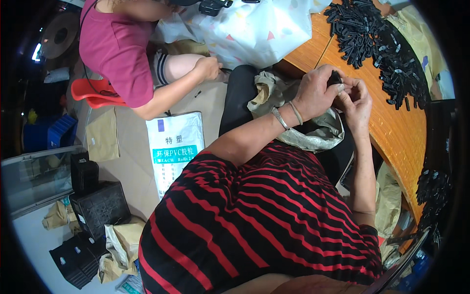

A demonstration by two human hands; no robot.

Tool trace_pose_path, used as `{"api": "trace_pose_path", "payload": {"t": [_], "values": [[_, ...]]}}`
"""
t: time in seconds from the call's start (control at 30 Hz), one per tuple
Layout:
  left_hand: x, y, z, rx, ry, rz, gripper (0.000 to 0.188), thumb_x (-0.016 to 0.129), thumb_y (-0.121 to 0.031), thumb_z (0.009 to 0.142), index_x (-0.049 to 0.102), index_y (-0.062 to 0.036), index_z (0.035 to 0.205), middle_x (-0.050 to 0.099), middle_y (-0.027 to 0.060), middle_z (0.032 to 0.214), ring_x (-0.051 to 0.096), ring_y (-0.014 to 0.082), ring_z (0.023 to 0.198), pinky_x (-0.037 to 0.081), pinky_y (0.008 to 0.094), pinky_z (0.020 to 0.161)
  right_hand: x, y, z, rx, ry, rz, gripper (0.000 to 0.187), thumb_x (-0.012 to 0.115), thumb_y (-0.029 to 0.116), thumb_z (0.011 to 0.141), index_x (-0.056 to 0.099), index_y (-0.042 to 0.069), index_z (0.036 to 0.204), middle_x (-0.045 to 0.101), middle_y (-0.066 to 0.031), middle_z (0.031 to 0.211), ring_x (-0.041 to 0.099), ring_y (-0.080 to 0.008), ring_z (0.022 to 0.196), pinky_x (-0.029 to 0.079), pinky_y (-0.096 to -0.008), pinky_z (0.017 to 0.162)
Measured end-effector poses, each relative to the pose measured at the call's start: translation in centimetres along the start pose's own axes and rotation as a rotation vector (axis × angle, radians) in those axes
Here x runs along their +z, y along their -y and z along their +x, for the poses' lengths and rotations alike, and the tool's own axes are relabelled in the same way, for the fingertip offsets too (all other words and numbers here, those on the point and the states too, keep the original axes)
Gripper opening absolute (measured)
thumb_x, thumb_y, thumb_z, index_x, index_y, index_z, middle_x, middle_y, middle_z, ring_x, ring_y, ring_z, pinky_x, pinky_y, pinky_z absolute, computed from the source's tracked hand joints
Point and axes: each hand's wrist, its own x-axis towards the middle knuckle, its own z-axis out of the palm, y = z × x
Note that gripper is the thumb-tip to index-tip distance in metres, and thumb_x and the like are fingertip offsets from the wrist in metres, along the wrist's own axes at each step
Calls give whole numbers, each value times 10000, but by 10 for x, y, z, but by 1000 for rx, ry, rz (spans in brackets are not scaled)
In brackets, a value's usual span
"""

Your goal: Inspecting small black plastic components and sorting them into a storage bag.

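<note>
My left hand (pixel 313 97), with two bangles at the wrist, is closed at the edge of the wooden table. Close against it is my right hand (pixel 357 102), its fingers bent and pinched together. Between the fingertips of both hands shows a small black plastic piece (pixel 336 77); its exact kind is hidden by the fingers. Below the hands an open grey-beige woven sack (pixel 329 143) lies across my lap. On the table, to the right of my hands, spreads a heap of small, narrow black plastic parts (pixel 353 36).
The curved wooden table (pixel 391 142) runs along my right. A co-worker in a magenta shirt (pixel 115 46) sits at the far left by a red stool (pixel 93 92). A white printed sack (pixel 172 137) lies on the floor, with black crates (pixel 100 208) at the left.
</note>
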Motion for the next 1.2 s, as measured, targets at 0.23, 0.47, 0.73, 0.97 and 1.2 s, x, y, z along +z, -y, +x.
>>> {"api": "trace_pose_path", "payload": {"t": [0.23, 0.47, 0.73, 0.97, 1.2], "values": [[7, 7, 0, -197, 156, -117, 133, 608, -85, 861, 609, 9, 955, 664, 81, 856, 616, 105, 784, 509, 266, 700, -1, -11, -10, -57, 33, -217, 305, 686, 23, 807, 555, 11, 1083, 596, -21, 855, 575, -97, 773, 497, -248, 676], [2, 36, -24, -339, 271, -173, 165, 613, -135, 884, 622, 22, 932, 671, 95, 863, 610, 132, 793, 482, 287, 718, -12, -18, -27, -55, 176, -442, 259, 759, 190, 743, 651, 11, 896, 631, -125, 720, 632, -211, 674, 492, -333, 612], [-8, 39, -26, 107, 394, 412, 100, 636, -72, 819, 649, -36, 912, 634, 112, 807, 611, 264, 724, 481, 322, 637, -82, -25, 15, -30, -127, -489, 157, 662, 147, 859, 640, -7, 880, 621, -74, 690, 588, -126, 599, 477, -293, 564], [25, 34, 62, 345, 168, 524, 142, 642, -29, 782, 624, -36, 923, 598, 143, 916, 562, 327, 869, 463, 403, 753, -152, -47, 44, 135, -478, -1145, 183, 552, 141, 851, 644, 83, 998, 590, -167, 1014, 613, -369, 856, 496, -455, 735], [71, 63, 116, 245, 207, 718, 126, 681, -61, 759, 634, -45, 876, 557, 127, 916, 576, 325, 855, 480, 401, 734, -143, -57, 47, -57, -297, -1118, 158, 574, 146, 845, 647, 54, 950, 622, -149, 907, 614, -352, 848, 497, -442, 738]]}}
